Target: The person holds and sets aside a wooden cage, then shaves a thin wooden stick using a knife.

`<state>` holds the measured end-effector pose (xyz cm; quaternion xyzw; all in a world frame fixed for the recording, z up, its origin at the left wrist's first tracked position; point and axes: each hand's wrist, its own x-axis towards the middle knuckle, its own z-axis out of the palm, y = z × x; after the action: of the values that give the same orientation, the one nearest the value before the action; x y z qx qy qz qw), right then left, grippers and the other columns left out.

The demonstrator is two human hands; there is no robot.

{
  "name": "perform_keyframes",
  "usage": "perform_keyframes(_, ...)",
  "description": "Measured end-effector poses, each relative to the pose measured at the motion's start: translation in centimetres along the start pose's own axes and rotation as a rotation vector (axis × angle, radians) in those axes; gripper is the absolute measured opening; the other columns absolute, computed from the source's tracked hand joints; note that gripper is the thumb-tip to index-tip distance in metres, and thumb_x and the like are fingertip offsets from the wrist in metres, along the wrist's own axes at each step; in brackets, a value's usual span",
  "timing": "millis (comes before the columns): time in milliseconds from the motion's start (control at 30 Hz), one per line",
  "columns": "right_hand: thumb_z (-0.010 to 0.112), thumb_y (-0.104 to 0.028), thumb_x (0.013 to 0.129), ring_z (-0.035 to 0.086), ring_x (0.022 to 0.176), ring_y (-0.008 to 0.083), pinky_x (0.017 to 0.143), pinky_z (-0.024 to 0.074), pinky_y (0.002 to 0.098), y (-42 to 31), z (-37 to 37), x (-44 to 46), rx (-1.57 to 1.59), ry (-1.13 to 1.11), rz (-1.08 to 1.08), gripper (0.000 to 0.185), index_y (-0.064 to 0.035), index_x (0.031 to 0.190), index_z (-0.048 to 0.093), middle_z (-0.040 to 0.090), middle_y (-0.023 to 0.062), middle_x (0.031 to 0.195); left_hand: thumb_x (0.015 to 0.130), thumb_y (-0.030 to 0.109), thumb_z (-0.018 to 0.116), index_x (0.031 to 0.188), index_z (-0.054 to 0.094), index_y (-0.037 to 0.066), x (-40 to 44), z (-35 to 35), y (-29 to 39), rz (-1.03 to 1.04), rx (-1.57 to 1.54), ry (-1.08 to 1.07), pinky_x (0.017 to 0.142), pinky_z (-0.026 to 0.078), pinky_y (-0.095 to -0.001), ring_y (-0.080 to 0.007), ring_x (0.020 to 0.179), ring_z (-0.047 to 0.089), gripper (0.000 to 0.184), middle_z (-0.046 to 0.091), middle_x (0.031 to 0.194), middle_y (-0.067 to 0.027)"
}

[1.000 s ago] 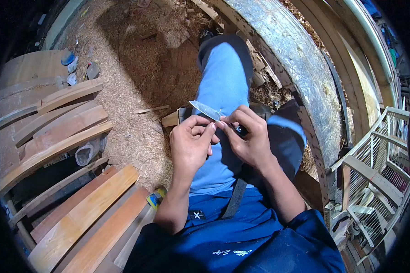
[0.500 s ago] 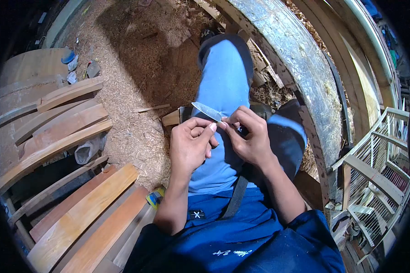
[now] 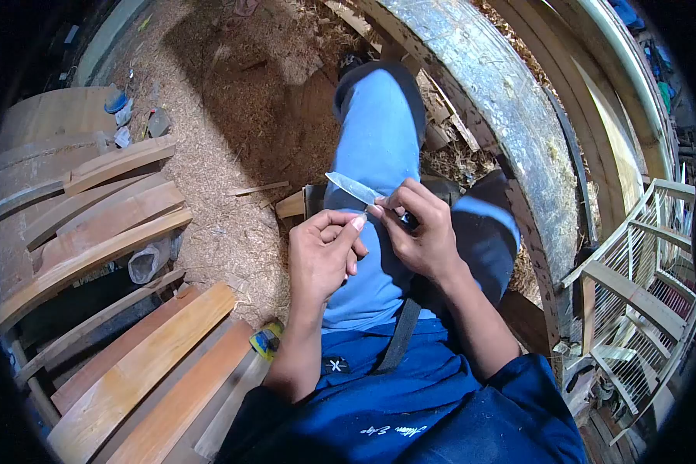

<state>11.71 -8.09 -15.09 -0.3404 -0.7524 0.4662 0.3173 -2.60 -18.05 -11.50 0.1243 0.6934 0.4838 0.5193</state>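
Note:
My right hand [image 3: 419, 228] is closed round a knife [image 3: 352, 187], its pale, dusty blade pointing up and to the left across my thigh. The knife's handle is mostly hidden in the fingers. Just left of it, my left hand [image 3: 326, 251] is closed in a pinch, thumb against forefinger. A tiny thing seems to sit at those fingertips, too small to name. Both hands are above my blue-trousered leg [image 3: 379, 139], with a small gap between the thumb tips.
Curved wooden pieces [image 3: 143, 352] lie stacked at the left. A worn, curved bench top [image 3: 510, 100] runs along the right. Beside it stands a slatted wooden rack [image 3: 642, 298]. Shavings cover the floor [image 3: 216, 224]. A yellow-and-blue object [image 3: 267, 339] lies near my left forearm.
My left hand's fingertips have drawn slightly down and away from the right thumb, widening the gap. The knife and right hand have stayed nearly in place.

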Motion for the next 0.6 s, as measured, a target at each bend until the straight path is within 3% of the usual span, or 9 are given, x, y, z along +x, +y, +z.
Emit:
perform_keyframes(167,0.078,-0.007,0.088,0.066,0.072,0.0327,0.063,0.0506,0.0412,-0.3,0.4,-0.4,0.057,-0.024,-0.047,0.014,-0.0003,0.087,0.066,0.060,0.0134,0.082,0.101,0.007,0.068,0.098,0.070,-0.005,0.4,0.0,0.0,0.024,0.020,0.025,0.038,0.038,-0.0224,-0.0064,0.043,0.053,0.013,0.069,0.067,-0.0089)
perform_keyframes(233,0.077,0.006,0.086,0.074,0.083,0.0264,0.068,0.0550,0.0355,-1.3,0.3,-0.3,-0.006,-0.083,-0.009,0.019,0.0035,0.081,0.059,0.058,0.0118,0.077,0.101,0.007,0.067,0.097,0.069,-0.005,0.5,0.0,0.0,0.031,0.023,0.026,0.038,0.039,-0.0225,-0.0064,0.043,0.053,0.013,0.069,0.067,-0.0090)
perform_keyframes(467,0.077,0.007,0.086,0.072,0.079,0.0260,0.068,0.0549,0.0354,-1.0,0.4,0.1,-0.003,-0.075,0.013,0.019,0.0035,0.080,0.059,0.058,0.0122,0.077,0.101,0.007,0.068,0.097,0.069,-0.005,0.5,-0.2,-0.1,0.033,0.028,0.017,0.039,0.039,-0.0215,-0.0060,0.044,0.053,0.013,0.069,0.067,-0.0090)
perform_keyframes(533,0.077,-0.009,0.090,0.065,0.069,0.0347,0.060,0.0489,0.0431,-0.7,0.6,0.0,0.012,-0.059,0.016,0.018,-0.0003,0.084,0.063,0.060,0.0139,0.080,0.101,0.007,0.068,0.097,0.069,-0.005,0.5,-0.3,-0.3,0.040,0.027,0.015,0.040,0.038,-0.0213,-0.0059,0.044,0.053,0.013,0.069,0.067,-0.0089)
perform_keyframes(600,0.077,-0.001,0.088,0.068,0.073,0.0304,0.064,0.0520,0.0394,-0.9,0.6,0.0,0.006,-0.067,0.029,0.018,0.0019,0.081,0.061,0.059,0.0130,0.078,0.100,0.008,0.070,0.098,0.069,-0.005,0.5,-0.3,-0.3,0.032,0.012,0.023,0.040,0.038,-0.0210,-0.0056,0.044,0.053,0.013,0.069,0.067,-0.0086)
